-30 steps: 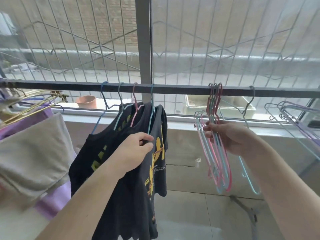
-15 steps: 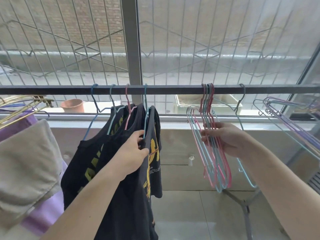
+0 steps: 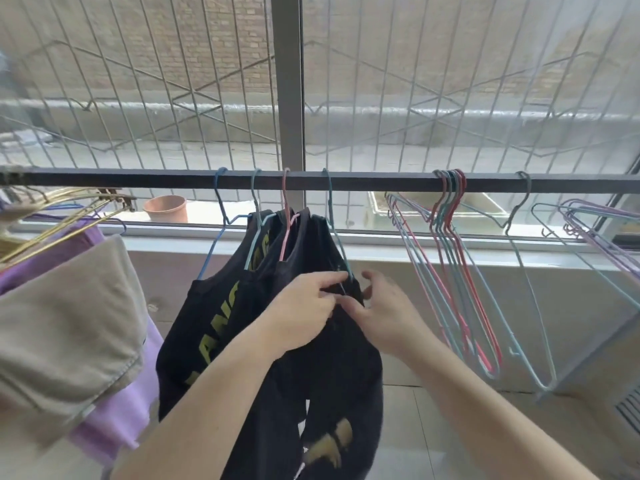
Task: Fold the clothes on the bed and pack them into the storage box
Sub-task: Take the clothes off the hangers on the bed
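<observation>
Several black T-shirts [image 3: 225, 323] with yellow print hang on coloured wire hangers from a dark rail [image 3: 363, 183] in front of a barred window. My left hand [image 3: 304, 313] pinches the shoulder fabric of the rightmost black shirt [image 3: 346, 368], just under its teal hanger [image 3: 334, 233]. My right hand [image 3: 384, 317] is at the same shoulder from the right, fingers curled into the cloth. No bed or storage box is in view.
A bunch of bare pink, teal and red hangers [image 3: 457, 271] hangs on the rail to the right, with more purple ones [image 3: 595, 237] further right. A beige garment [image 3: 65, 323] over a purple one [image 3: 114, 420] hangs at the left. A terracotta pot [image 3: 165, 207] stands on the sill.
My right hand has let go of the bunch of bare hangers and moved left to the rightmost black shirt. My left hand has stayed on that shirt's shoulder.
</observation>
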`<state>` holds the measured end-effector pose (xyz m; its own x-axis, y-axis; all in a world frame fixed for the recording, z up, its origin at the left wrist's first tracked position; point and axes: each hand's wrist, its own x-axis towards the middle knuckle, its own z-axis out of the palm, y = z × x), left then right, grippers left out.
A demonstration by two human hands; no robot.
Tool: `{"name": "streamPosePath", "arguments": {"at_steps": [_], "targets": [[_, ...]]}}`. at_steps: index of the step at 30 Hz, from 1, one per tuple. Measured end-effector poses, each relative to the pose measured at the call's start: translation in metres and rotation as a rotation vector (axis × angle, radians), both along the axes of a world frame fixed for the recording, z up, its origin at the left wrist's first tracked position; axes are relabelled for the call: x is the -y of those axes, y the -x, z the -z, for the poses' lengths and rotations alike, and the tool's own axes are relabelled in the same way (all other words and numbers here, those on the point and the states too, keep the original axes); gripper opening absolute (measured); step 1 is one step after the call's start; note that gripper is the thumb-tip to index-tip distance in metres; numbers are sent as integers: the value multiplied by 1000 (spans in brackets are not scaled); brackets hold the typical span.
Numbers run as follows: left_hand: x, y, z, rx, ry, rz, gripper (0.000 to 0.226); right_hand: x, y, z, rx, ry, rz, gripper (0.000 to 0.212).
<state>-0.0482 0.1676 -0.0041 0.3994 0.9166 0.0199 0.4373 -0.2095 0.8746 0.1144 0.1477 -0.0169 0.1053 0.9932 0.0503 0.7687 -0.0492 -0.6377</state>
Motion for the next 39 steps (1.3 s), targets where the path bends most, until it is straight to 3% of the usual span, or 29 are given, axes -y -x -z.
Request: {"name": "streamPosePath", "arguments": {"at_steps": [2,4,6,7,9,10,14,18,21,23,24,26,29,32,35,37,39], "targets": [[0,29,-8,-40,-394,-305,35,-13,1,5,-37,-21,21,62],[-9,68,-13,-218,-659,-645,31,-27,4,0,-84,-37,-4,55],[-27,106,-14,-414,-538,-813,39,-40,12,-6,-106,-58,-41,47],[-35,117,-16,-410,-364,-813,42,-47,17,-7,-114,-67,-55,42],[-47,118,-14,-188,-37,-670,42,-59,26,-6,-151,-65,-63,37],[-50,112,-11,-75,23,-603,41,-63,32,-3,-173,-61,-74,37],[-49,80,-17,33,67,-472,39,-69,63,1,-220,-82,-171,43],[-54,65,-21,91,140,-426,24,-56,75,1,-303,-69,-178,52],[-53,57,-25,-65,-23,-423,50,-37,71,15,-310,-79,-154,46],[-54,52,-29,-159,-77,-409,35,-35,66,19,-298,-102,-103,40],[-54,50,-30,-204,-39,-372,25,-35,64,18,-282,-117,-80,37],[-55,50,-28,-227,100,-284,26,-35,60,13,-212,-131,-63,32],[-53,46,-25,-146,109,-255,19,-26,57,12,-91,-158,-68,28],[-56,47,-16,17,41,-357,17,-28,59,10,-108,-191,-64,37],[-60,49,-13,290,157,-485,35,-43,65,1,-193,-119,-62,51],[-63,49,-18,490,278,-448,29,-52,74,-4,-281,-31,-112,45],[-63,49,-25,485,344,-349,25,-58,82,-5,-337,-20,-145,37]]}}
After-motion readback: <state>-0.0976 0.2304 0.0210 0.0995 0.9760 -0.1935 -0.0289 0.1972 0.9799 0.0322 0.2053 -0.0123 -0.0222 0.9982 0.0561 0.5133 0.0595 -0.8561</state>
